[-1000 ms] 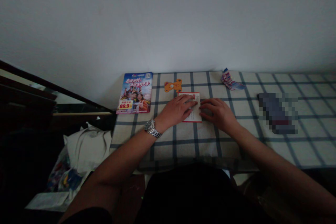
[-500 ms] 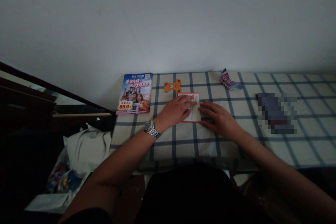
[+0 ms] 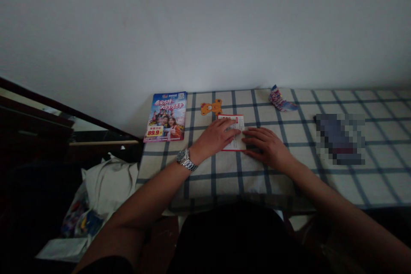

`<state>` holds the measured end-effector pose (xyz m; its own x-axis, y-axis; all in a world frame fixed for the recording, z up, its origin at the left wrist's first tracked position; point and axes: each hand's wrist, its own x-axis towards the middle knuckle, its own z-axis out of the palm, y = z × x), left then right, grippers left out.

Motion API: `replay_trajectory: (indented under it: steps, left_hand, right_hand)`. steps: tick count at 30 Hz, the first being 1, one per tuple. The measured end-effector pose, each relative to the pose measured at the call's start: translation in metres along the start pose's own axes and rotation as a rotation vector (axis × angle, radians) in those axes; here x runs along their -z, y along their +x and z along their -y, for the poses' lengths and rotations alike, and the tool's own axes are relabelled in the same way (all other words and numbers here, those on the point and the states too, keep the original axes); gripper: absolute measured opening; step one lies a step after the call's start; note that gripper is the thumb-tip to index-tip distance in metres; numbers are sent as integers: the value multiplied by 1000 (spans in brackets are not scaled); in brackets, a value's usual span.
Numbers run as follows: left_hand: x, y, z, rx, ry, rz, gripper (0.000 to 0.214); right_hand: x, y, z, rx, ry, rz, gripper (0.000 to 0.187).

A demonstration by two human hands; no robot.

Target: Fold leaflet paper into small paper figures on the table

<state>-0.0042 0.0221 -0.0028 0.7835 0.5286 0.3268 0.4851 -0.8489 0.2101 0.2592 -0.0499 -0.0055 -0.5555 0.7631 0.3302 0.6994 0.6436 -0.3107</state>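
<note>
A small white paper with a red border (image 3: 236, 125) lies flat on the checked tablecloth (image 3: 224, 171). My left hand (image 3: 215, 137), a metal watch on its wrist, rests on the paper's left part with fingers stretched flat. My right hand (image 3: 268, 146) lies beside the paper's right edge, its fingers spread and touching that edge. Neither hand holds anything.
A colourful leaflet (image 3: 166, 115) lies at the table's left end, an orange bear-shaped cutout (image 3: 211, 106) behind the paper, a folded patterned wrapper (image 3: 279, 99) near the wall, a blurred dark object (image 3: 339, 138) at the right. Bags and cloth (image 3: 105, 186) lie on the floor at left.
My right hand has slid slightly along the paper's right edge toward me and back. The left hand stays pressed on the paper; the view shifted a little.
</note>
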Motion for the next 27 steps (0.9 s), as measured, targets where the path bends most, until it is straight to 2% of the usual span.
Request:
replay_trajectory:
  steps: [4, 9, 13, 21, 27]
  left_hand:
    - [9, -4, -4, -47, -34, -9, 23]
    - [22, -19, -13, -46, -119, 89, 34]
    - [23, -27, -14, -26, -119, 129, 32]
    - [20, -24, -14, -2, -128, 66, 20]
    - [21, -24, -18, 54, -131, 31, 26]
  right_hand:
    - [-1, -1, 0, -8, -2, -7, 29]
    - [1, 0, -1, -33, 30, 8, 30]
    - [3, 2, -1, -36, 61, 4, 28]
    - [3, 3, -3, -20, 68, 15, 33]
    - [0, 7, 0, -28, 62, -24, 13]
